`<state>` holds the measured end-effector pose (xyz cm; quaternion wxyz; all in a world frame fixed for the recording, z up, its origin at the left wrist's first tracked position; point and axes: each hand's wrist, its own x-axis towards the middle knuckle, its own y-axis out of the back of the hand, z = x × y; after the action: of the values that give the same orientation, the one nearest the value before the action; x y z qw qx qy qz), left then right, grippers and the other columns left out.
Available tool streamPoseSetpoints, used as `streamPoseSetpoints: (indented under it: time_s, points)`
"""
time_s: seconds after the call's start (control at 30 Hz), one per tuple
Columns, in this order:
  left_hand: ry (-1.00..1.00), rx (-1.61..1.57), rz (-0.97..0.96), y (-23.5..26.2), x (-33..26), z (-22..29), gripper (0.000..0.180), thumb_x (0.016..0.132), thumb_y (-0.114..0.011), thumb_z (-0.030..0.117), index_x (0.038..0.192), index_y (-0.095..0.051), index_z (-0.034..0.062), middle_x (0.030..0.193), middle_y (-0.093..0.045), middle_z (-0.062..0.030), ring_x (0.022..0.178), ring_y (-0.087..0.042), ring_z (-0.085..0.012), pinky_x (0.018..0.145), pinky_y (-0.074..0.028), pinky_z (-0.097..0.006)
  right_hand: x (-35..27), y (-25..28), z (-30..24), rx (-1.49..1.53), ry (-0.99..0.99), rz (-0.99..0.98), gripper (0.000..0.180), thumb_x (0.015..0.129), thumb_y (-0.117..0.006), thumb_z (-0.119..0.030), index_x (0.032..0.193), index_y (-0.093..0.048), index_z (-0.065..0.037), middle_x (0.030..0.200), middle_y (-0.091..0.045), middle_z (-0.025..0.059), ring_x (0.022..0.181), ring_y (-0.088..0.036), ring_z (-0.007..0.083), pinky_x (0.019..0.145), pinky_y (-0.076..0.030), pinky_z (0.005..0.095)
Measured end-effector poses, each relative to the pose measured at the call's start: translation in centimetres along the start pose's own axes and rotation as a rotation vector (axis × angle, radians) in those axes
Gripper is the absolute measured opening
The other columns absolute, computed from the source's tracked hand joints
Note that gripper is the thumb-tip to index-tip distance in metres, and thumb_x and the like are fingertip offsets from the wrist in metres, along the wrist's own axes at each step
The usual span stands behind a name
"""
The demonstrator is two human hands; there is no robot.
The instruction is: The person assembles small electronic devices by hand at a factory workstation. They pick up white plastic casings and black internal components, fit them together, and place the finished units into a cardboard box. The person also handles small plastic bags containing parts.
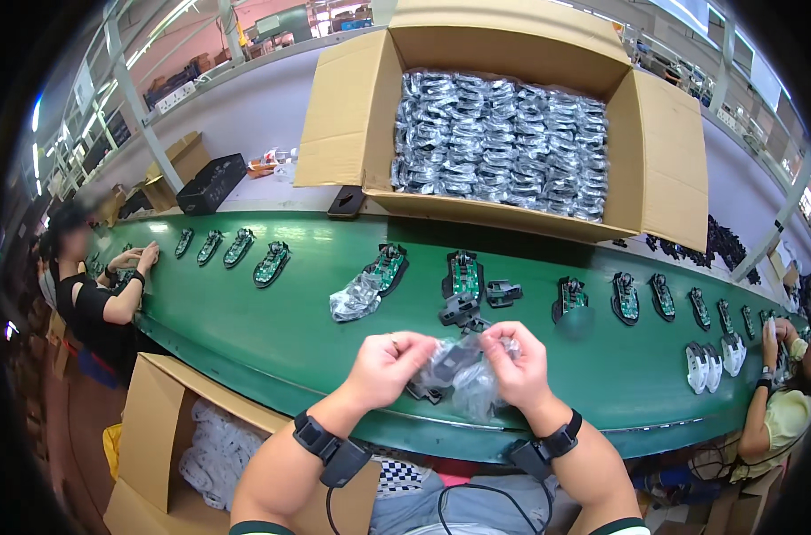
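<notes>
Both hands, our left hand (389, 361) and right hand (517, 361), are pinching the crinkly clear plastic bag (463, 370) between them, stretched crosswise above the green conveyor belt's (272, 330) near edge.

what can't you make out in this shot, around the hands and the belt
Head view only:
- The dark part inside the clear plastic bag: blurred by crinkled film, partly covered by the left hand and right hand.
- Bagged items in the big cardboard box: too small, glare.
- Far circuit boards by the rim: tiny, warped.

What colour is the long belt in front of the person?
The belt is green, seen best in the head view.
</notes>
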<state>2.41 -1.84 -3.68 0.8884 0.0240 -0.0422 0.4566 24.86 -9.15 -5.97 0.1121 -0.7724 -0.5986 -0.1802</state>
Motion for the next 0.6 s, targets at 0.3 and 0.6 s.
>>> streamPoseSetpoints:
  time_s: [0.3,0.6]
  points:
    - [-0.224,0.115,0.326,-0.6,0.2,-0.1,0.017,0.103,-0.068,0.014,0.103,-0.071,-0.0023,0.088,-0.067,0.0016,0.075,-0.054,-0.0042,0.069,-0.046,-0.021,-0.2,-0.4,0.3,0.223,-0.082,-0.009,0.019,0.102,-0.065,-0.012,0.118,-0.062,0.0,0.086,-0.064,0.0001,0.079,-0.058,0.0081,0.075,-0.05,0.0255]
    - [-0.699,0.759,0.399,-0.4,0.6,1.2,0.011,0.091,-0.077,0.004,0.102,-0.077,0.001,0.093,-0.074,-0.0116,0.078,-0.067,-0.0163,0.071,-0.054,-0.028,0.1,-0.1,0.8,-0.183,0.09,0.033,0.023,0.095,-0.075,-0.013,0.115,-0.071,-0.003,0.085,-0.072,0.0045,0.077,-0.066,0.0104,0.07,-0.053,0.0258]
